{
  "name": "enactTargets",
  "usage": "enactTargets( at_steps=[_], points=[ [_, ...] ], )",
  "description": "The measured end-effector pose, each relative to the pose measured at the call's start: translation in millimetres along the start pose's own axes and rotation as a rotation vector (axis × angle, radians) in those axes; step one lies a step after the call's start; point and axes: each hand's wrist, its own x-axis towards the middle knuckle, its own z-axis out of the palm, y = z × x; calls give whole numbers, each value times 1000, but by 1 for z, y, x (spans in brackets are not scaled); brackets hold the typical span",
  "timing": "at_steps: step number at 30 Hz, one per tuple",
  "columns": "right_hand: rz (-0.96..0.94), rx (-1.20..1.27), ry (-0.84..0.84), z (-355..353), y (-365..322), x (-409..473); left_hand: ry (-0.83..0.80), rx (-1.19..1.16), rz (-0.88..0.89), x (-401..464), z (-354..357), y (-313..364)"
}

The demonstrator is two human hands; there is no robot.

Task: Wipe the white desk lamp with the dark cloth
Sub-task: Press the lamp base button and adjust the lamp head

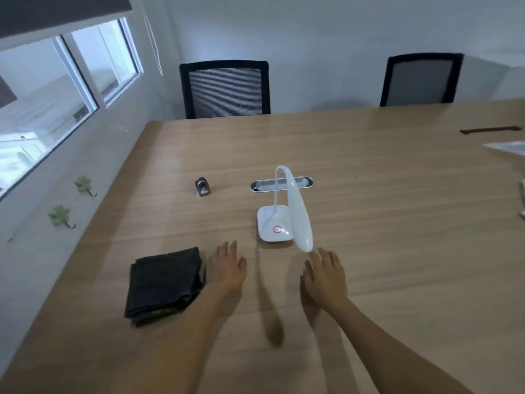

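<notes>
Here: one lamp (279, 220), one cloth (164, 285), two empty hands, two chairs.

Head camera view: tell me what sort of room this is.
Probably an office meeting room: a long wooden table with a built-in cable port, two black mesh office chairs pushed up to its far side, and plain white walls with a window.

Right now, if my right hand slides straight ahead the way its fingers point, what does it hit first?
Probably the lamp: the right hand points at its drooping head, just beyond the fingertips. Height is unclear, so it might pass underneath.
</notes>
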Motion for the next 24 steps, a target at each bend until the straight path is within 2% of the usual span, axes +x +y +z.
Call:
enactTargets(
  at_steps=[4,9,16,24],
  points=[
    [36,-92,-189,-1,26,-5,8,-20,-89,-21,26,18],
    [8,-78,-260,5,40,-5,86,-30,-134,-39,48,24],
    [-17,-82,-177,15,44,-11,174,36,-155,-40,66,21],
    [-5,-94,-164,15,43,-12,225,55,-154,-39,71,21]
  ],
)
